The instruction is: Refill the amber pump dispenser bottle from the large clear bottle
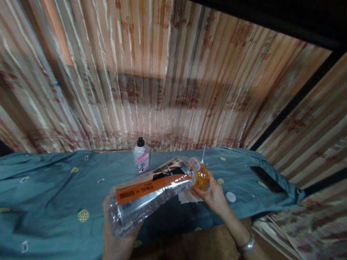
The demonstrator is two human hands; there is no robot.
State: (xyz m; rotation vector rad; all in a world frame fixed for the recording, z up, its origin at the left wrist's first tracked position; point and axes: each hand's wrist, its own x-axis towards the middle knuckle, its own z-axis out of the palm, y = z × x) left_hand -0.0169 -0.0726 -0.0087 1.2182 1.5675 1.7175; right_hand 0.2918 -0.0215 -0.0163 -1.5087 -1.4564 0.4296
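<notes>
Contents of the large clear bottle (156, 192) were hard to make out; it tilted above the blue-green cloth (62, 187), mouth at the orange container (202, 178), contact unclear. The left hand (119, 240) held the bottle's base, fingers mostly hidden; the right hand (215, 196) gripped the container, fingers curled.

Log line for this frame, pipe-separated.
left hand: holds large bottle, tilted | right hand: holds amber container by bottle mouth | cloth: black-capped bottle, white disc, phone
</notes>
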